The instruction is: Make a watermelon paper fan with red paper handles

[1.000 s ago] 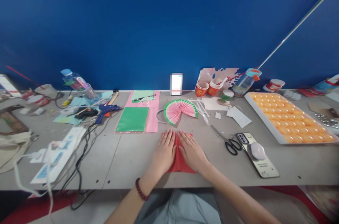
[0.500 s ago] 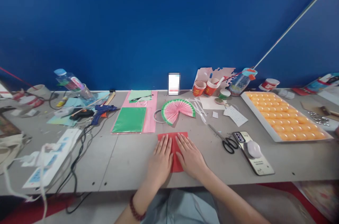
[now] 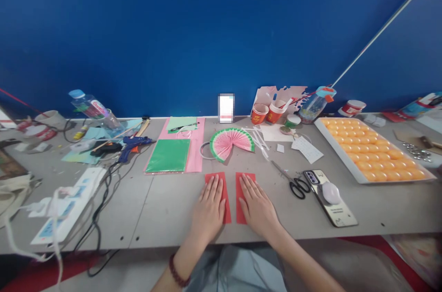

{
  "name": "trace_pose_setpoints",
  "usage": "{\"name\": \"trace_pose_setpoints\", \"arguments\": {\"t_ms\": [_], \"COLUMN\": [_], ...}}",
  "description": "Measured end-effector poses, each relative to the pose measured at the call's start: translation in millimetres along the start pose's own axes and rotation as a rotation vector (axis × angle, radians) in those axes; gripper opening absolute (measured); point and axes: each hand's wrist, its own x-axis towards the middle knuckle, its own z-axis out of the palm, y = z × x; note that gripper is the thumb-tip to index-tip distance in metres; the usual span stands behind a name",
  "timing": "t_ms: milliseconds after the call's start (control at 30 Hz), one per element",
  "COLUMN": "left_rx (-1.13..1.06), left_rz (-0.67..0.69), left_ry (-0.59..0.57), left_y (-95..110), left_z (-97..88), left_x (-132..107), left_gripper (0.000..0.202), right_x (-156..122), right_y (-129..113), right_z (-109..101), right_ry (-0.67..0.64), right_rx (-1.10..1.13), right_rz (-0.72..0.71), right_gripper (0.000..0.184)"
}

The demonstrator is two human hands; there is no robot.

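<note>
Paper point(image 3: 227, 214), red, lies just inside the near edge of the surface point(image 3: 172, 209) in the head view, around the middle of that edge, with a second piece point(image 3: 239, 213), also red, beside it. The two are apart; the gap between them is narrow at the near end and widens toward the back edge. The left hand point(image 3: 208, 207) lies palm down on the paper, hiding most of it. Its fingers point(image 3: 214, 188) are stretched out flat and a little apart, with the thumb set off to the side. The right hand point(image 3: 257, 209) lies on the second piece in the same way, its fingers point(image 3: 247, 186) straight, flat and slightly apart. A dark red bracelet point(image 3: 177, 272) circles the left wrist.

Beyond the hands, toward the back edge, sits a pleated pink-and-green fan point(image 3: 223, 145). Left of it a green packet point(image 3: 169, 156) lies on a pink sheet point(image 3: 196, 160), and a blue glue gun point(image 3: 131, 144) lies farther left. Scissors point(image 3: 297, 188) lie right of the right hand; next to them, toward the near edge, a phone point(image 3: 338, 214) carries a white case point(image 3: 330, 193). Farther right is a tray point(image 3: 348, 159) of orange balls point(image 3: 373, 149). Red cups point(image 3: 259, 116) stand close together by the back edge.
</note>
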Motion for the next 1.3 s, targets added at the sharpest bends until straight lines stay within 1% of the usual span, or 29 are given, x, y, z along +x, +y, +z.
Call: {"name": "trace_pose_setpoints", "arguments": {"t_ms": [133,267,367,433,467,500,567,633,667,700,767,800,833,867,900,933,967,1000,1033,1067,1100,1133,1167,1233,1300], "left_rx": [-0.048,-0.099,-0.124,-0.117,-0.105,-0.09,-0.066,-0.039,-0.028,-0.026,-0.088,-0.161,-0.261,-0.374,-0.501,-0.627,-0.749,-0.868,-0.967,-1.054,-1.143,-1.209,-1.221,-1.226,-1.173], "left_rz": [0.023,0.014,0.033,0.092,0.135,0.184,0.247,0.29,0.327,0.374,0.46,0.48,0.466,0.381,0.265,0.098,-0.097,-0.284,-0.478,-0.645,-0.763,-0.842,-0.851,-0.853,-0.837], "left_ry": [0.0,0.027,0.03,-0.009,-0.022,-0.025,-0.009,0.003,0.007,0.015,-0.002,-0.015,-0.028,-0.033,-0.026,-0.034,-0.017,0.007,0.088,0.191,0.3,0.433,0.494,0.574,0.655], "left_y": [-2.8,-3.7,-2.6,-2.6,-2.9,-3.3,-4.2,-4.9,-5.2,-5.8,-8.1,-10.5,-13.8,-18.5,-24.5,-32.1,-41.1,-51.4,-62.9,-75.0,-87.3,-99.5,-111.1,-131.2,-145.9], "left_z": [-2.0,-10.8,-21.8,-29.2,-32.3,-34.8,-37.7,-38.6,-38.9,-39.6,-43.5,-47.0,-51.7,-57.2,-63.2,-69.4,-75.1,-80.1,-84.0,-86.8,-88.3,-88.7,-88.0,-83.5,-75.5], "left_x": [0.1,-5.0,-15.8,-26.8,-33.2,-39.9,-53.2,-64.9,-69.7,-73.6,-78.8,-80.0,-80.2,-79.3,-77.1,-73.3,-67.8,-60.4,-51.0,-39.7,-26.8,-12.8,1.9,30.0,52.4], "left_gripper": [0.054,0.048,0.042,0.044,0.049,0.056,0.066,0.064,0.056,0.048,0.043,0.043,0.041,0.04,0.037,0.033,0.029,0.026,0.024,0.024,0.027,0.029,0.031,0.034,0.038], "right_x": [-1.5,-1.6,-5.2,-10.5,-14.1,-18.4,-29.1,-41.3,-47.5,-53.4,-63.2,-66.6,-69.0,-70.2,-70.4,-69.6,-68.0,-65.7,-62.6,-59.0,-54.7,-49.8,-44.1,-30.9,-15.6], "right_y": [7.5,9.8,10.3,9.6,8.8,7.9,6.1,5.0,4.6,4.4,3.9,3.5,2.8,1.9,0.6,-0.8,-2.4,-4.0,-5.6,-7.0,-8.2,-9.0,-9.4,-9.1,-7.7], "right_z": [-3.8,-7.8,-16.5,-25.3,-29.7,-33.5,-37.6,-36.0,-33.6,-30.7,-25.8,-24.9,-25.4,-27.4,-30.9,-35.8,-41.9,-48.7,-56.1,-63.9,-71.5,-78.9,-85.7,-96.2,-101.3], "right_ry": [-0.006,0.043,0.073,0.041,0.003,-0.035,-0.105,-0.111,-0.101,-0.081,-0.006,0.032,0.064,0.082,0.087,0.076,0.045,0.027,0.003,0.001,-0.001,0.017,0.035,0.062,0.073], "right_rx": [0.024,0.093,0.149,0.176,0.187,0.2,0.213,0.199,0.186,0.171,0.159,0.173,0.208,0.257,0.32,0.394,0.474,0.566,0.666,0.769,0.839,0.873,0.899,0.984,1.136], "right_rz": [-0.024,-0.005,-0.016,-0.049,-0.075,-0.102,-0.146,-0.173,-0.195,-0.209,-0.253,-0.277,-0.303,-0.323,-0.332,-0.322,-0.289,-0.227,-0.171,-0.105,-0.027,0.066,0.157,0.275,0.346], "right_gripper": [0.057,0.049,0.041,0.037,0.036,0.038,0.051,0.065,0.068,0.066,0.049,0.041,0.034,0.031,0.03,0.029,0.027,0.025,0.023,0.022,0.021,0.021,0.021,0.024,0.027]}}
